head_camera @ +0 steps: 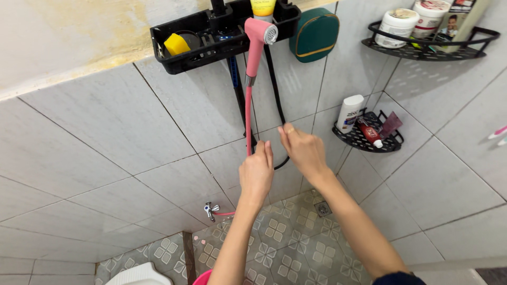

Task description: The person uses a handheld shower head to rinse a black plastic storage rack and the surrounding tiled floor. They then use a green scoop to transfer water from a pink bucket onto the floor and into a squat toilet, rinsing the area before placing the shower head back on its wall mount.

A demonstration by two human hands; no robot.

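Pink hose (248,119) hanging straight down the grey tiled wall (132,121) from a pink spray head (260,30) hooked on a black wall rack (211,39). Left hand (256,171) raised at the hose's lower stretch, fingers (268,150) narrow and curled beside it, touching or just about it; true grip hard to tell. Right hand (303,150) just to the right, fingers held close together and pointing up, near a black cord (275,95) hanging down the same wall; cannot tell whether holding anything.

Up in the rack, a yellow sponge (176,44) and a yellow bottle (262,7). Beside the rack, a dark green pouch (316,34) against the wall. Farther right, in the corner, a lower black corner shelf (388,145) with a white bottle (349,113) and a red tube (371,133); above it, an upper corner shelf (422,51) with white jars (398,24). Low on the wall, a small metal tap (210,210). Below, a patterned tile floor (290,248) with a drain (322,209).
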